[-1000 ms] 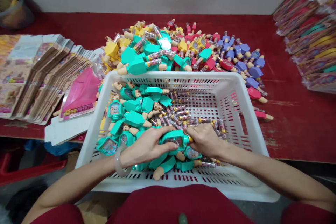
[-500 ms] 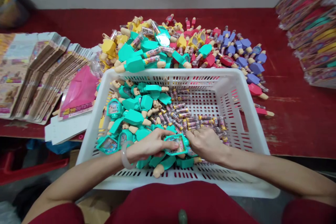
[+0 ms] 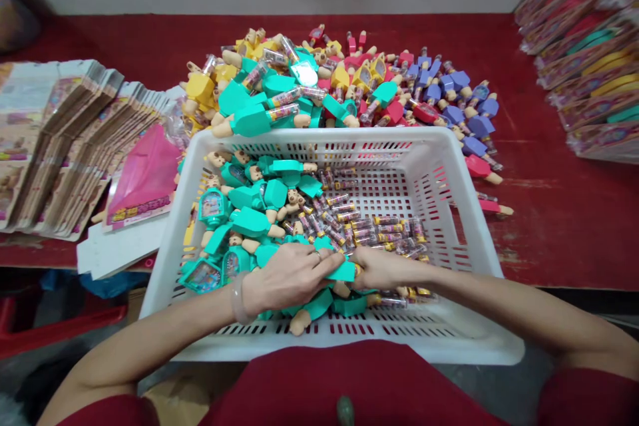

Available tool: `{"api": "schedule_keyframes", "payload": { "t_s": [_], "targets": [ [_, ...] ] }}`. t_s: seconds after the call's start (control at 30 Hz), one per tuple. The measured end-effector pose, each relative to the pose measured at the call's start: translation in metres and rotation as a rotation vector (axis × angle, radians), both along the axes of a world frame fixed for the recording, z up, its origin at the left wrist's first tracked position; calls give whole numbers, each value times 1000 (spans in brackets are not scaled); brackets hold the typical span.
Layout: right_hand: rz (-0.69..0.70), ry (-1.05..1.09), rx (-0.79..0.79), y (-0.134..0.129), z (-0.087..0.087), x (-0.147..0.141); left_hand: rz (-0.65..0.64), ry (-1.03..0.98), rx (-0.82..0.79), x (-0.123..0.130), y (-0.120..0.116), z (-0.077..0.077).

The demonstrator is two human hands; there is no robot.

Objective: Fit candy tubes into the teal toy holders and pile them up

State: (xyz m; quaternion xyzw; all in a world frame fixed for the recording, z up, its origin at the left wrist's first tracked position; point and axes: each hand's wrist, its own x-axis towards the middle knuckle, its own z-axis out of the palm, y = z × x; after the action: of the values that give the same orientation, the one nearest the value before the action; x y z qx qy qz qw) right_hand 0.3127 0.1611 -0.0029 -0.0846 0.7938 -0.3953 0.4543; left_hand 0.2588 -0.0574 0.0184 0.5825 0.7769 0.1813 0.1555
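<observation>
Closer together than a moment ago: left hand point(image 3: 287, 276) and right hand point(image 3: 384, 268), both low and nearly meeting. Red-painted workbench point(image 3: 559, 233) across the whole view. White perforated plastic basket point(image 3: 319, 136) at 6 o'clock, teal toy figures point(image 3: 249, 219) heaped in its left half, loose clear candy tubes point(image 3: 374, 229) scattered over its right half. Beyond its far rim at 12 o'clock, a mound of teal, yellow, red and purple toy figures point(image 3: 344, 80). Stacked printed backing cards point(image 3: 64, 140) at 9 o'clock, bagged printed packs point(image 3: 584, 60) at 2 o'clock. Between the hands, inside the basket, one teal plastic toy body point(image 3: 342, 271), left hand closed over it, right fingers point(image 3: 379, 266) against its end, the grip there impossible to tell. Probably light, stiff and smooth, so best taken by the wide teal body rather than a thin tube or limb. Pale bangle point(image 3: 237, 296) above the left hand, thin ring point(image 3: 316, 255) on one of its fingers.
</observation>
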Motion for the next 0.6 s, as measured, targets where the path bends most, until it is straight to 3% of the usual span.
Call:
{"api": "schedule_keyframes", "payload": {
  "t_s": [0.07,0.17,0.2,0.27,0.37,0.43,0.5,0.53,0.6],
  "targets": [
    [-12,-363,-232,3,-8,-1,-103,173,39,0,-3,-7],
    [42,-626,-344,9,-15,-7,-168,258,77,-7,-5,-13],
    [29,-571,-347,13,-15,-11,-162,252,75,-13,-6,-13],
    [-93,-245,-291,25,-8,-26,-55,238,69,-32,-8,-6],
    [-356,461,55,44,4,-57,362,279,108,-82,-11,25],
    [-275,658,352,49,4,-74,614,349,164,-117,-8,52],
    [-36,622,538,43,-7,-86,709,445,217,-143,2,71],
    [26,599,570,37,-16,-90,724,477,234,-150,10,75],
    [70,573,620,22,-36,-96,703,475,208,-150,29,66]
  ]
}}
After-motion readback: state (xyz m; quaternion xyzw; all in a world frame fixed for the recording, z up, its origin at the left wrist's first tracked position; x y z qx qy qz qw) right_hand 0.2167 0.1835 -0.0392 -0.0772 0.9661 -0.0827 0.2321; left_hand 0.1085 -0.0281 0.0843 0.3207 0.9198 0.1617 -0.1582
